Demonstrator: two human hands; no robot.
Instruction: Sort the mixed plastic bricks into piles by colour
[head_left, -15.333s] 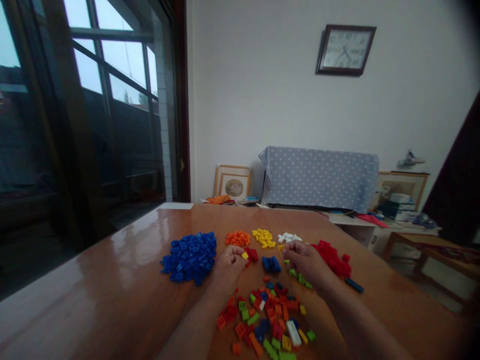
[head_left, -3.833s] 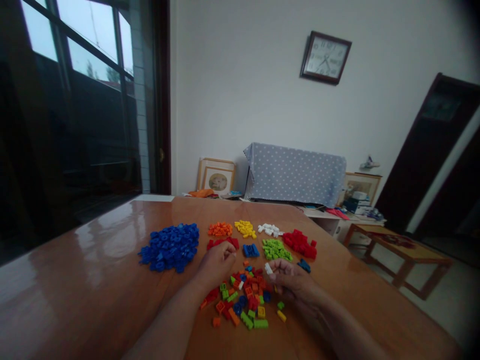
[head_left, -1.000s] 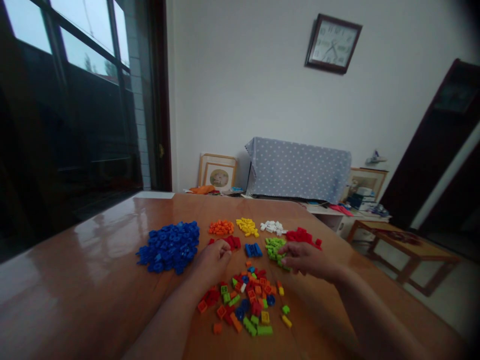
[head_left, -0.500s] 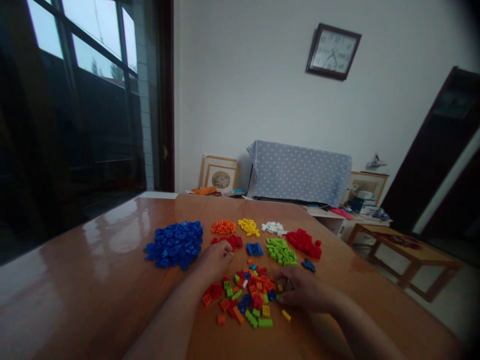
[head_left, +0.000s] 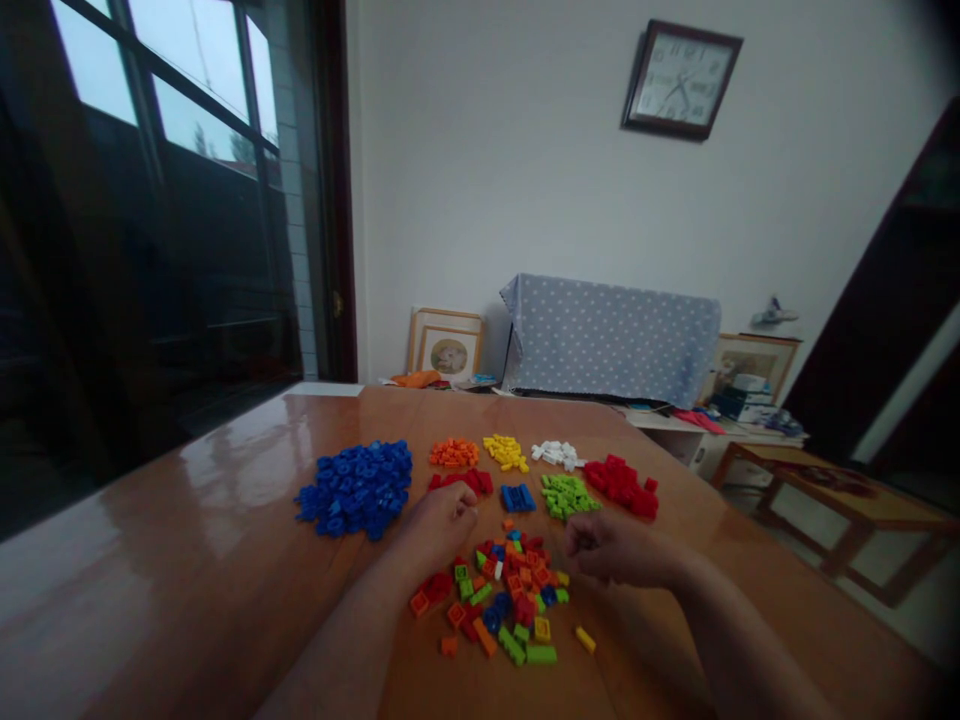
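Mixed bricks [head_left: 501, 603] are spread nearest on the tabletop [head_left: 225, 540]; from their edge the right hand [head_left: 619, 548] is now raised toward the green bricks [head_left: 568, 497]. Like the left hand [head_left: 442, 520], it is loosely curled; whether anything is held cannot be told.

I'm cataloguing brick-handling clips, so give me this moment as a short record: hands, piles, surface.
Left hand: fingers curled, near the small red pile; contents hidden
Right hand: fingers curled, near the green pile; contents hidden
Back row: orange pile, yellow pile, white pile
Middle: small blue pile
Outer piles: large blue pile at left, larger red pile at right
Nearest the wearer: mixed bricks, loosely scattered
Surface: glossy brown table
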